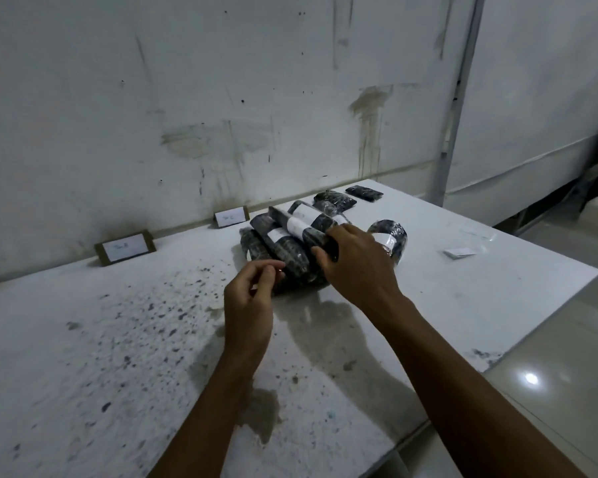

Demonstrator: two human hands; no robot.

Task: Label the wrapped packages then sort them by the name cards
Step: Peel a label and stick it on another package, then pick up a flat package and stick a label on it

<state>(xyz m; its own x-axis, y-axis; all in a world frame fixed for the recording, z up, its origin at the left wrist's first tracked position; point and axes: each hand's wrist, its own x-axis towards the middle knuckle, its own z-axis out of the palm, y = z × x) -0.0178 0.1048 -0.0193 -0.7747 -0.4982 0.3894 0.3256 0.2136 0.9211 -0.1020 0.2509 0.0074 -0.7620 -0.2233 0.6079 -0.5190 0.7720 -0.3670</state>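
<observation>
Right hand (351, 258) grips a labelled pack (299, 227) atop the pile, frame centre; long axis runs upper left. Left hand (252, 288) curled, empty afaict. We'd judge cards (231, 217) lie upper left w/ right hand nearer.

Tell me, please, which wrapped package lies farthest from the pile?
The small flat package at the table's far edge near the wall; it lies alone and shows no white label.

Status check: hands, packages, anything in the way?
Right hand grips a labelled package on the pile. Left hand loosely curled beside it, holding nothing visible. Two unlabelled packages behind; name cards by the wall. Nothing in the way.
</observation>
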